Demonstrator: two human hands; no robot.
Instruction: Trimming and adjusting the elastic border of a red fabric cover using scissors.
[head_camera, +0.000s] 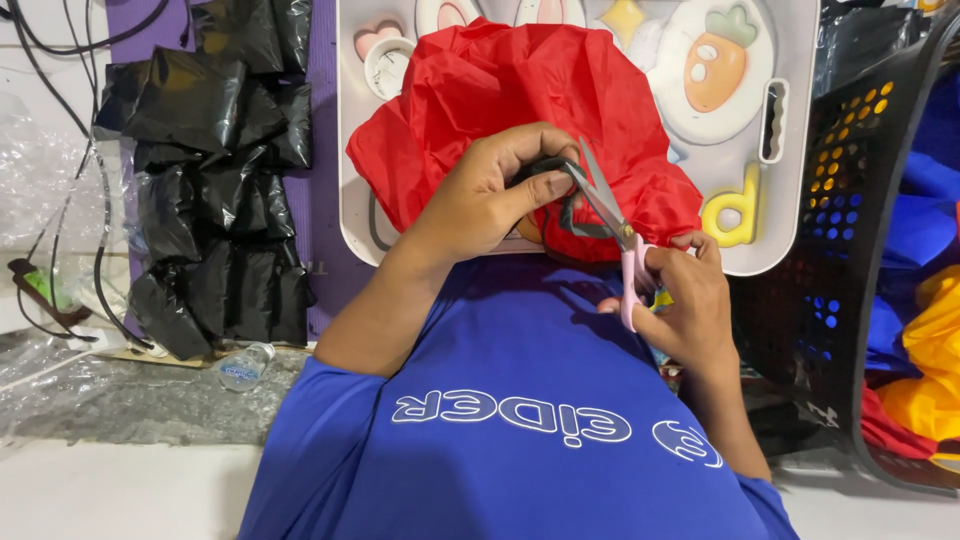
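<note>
Left hand (480, 200) was closed in a pinch on a bunched black strap (548, 172) at the edge of the red cloth (520, 90), thumb on top, fingers curled under; the strap sat right at its fingertips, against the cloth's lower middle. Right hand (685, 300) was closed through the pink handles of the scissors (612, 215), just below and right of the left hand; metal blades were parted, tips pointing up-left and touching the black piece beside the left thumb. Red cloth was thin, crinkly, slightly shiny, heaped in a rounded mound over a white plastic tray (790, 235) with rounded corners. Tray had raised cartoon shapes, an orange carrot (718, 62) and a yellow letter form (735, 212). Left of it lay a stack of glossy black plastic bags (215, 180) on a purple mat (325, 130). A black perforated basket (850, 200) stood at right holding blue and yellow cloth (930, 330). Small clear bottle (243, 366) lay near the bags; person wore a blue shirt (500, 400)
</note>
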